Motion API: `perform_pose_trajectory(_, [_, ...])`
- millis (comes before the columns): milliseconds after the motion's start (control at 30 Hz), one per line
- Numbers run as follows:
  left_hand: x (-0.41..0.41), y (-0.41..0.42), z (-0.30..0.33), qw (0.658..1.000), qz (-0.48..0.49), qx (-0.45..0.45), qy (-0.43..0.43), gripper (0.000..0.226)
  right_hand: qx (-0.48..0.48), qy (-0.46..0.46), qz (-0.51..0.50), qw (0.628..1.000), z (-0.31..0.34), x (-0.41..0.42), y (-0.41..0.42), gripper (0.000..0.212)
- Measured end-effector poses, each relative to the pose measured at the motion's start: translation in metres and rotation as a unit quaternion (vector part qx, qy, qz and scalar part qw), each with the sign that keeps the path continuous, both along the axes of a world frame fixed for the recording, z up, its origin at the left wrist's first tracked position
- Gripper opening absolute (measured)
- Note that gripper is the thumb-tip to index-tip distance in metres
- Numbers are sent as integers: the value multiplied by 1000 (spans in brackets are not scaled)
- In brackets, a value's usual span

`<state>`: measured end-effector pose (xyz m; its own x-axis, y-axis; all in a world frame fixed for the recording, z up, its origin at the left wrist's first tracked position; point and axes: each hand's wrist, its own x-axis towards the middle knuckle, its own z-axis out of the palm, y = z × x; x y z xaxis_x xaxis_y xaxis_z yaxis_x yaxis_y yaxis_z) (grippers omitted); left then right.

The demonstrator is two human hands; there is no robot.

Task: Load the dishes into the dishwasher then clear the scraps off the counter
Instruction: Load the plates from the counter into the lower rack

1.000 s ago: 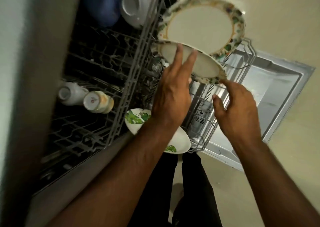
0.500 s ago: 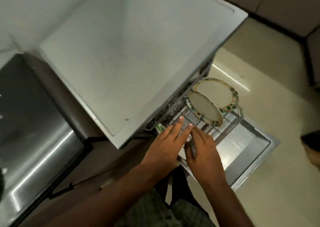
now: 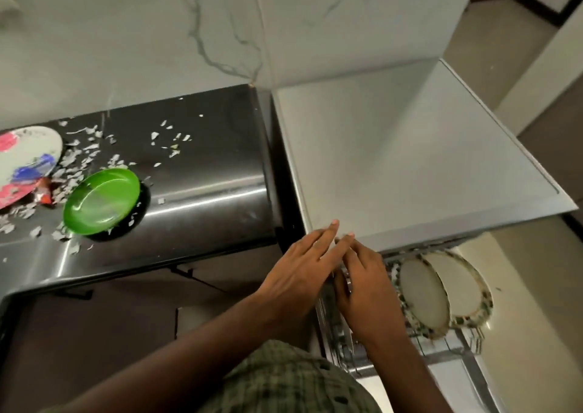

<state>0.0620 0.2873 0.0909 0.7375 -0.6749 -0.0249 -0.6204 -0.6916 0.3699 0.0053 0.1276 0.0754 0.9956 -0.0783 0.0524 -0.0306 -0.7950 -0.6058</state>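
From the head camera, two flowery plates (image 3: 424,289) (image 3: 463,288) are seen standing on edge, side by side, in the pulled-out rack (image 3: 441,346) of the dishwasher (image 3: 410,166). So part of the loading looks done.

More is left to do. A green plate (image 3: 101,199) is seen on the dark tabletop (image 3: 205,185), and a white plate with pink and blue marks (image 3: 22,160) is seen at the left edge, well apart from the dishwasher. Pale scraps (image 3: 88,147) are scattered around and between these two plates — none seem to be cleared yet. A small red wrapper (image 3: 44,192) lies just beside the painted plate.

The left hand (image 3: 299,274) is held flat, with its fingers (image 3: 328,236) straight and close together, their tips by the front edge of the dishwasher top. Nothing is held in it. The right hand (image 3: 366,289) lies just beside it, over the near side of the rack, with its fingers (image 3: 345,248) mostly straight too. Nothing can be seen gripped in it — whether the rack is being touched underneath cannot be told.
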Motion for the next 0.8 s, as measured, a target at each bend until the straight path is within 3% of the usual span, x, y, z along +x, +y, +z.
perform_pose_trajectory(167, [13, 61, 16, 998, 63, -28, -9, 67, -18, -16, 67, 997, 17, 35, 52, 51])
perform_pose_trajectory(467, [26, 191, 13, 990, 136, -27, -8, 77, -59, -64, 131, 987, 23, 70, 169, 49])
perform_pose_trajectory(800, [17, 325, 4, 967, 253, -36, -16, 75, -31, -39, 219, 975, 19, 100, 300, 47])
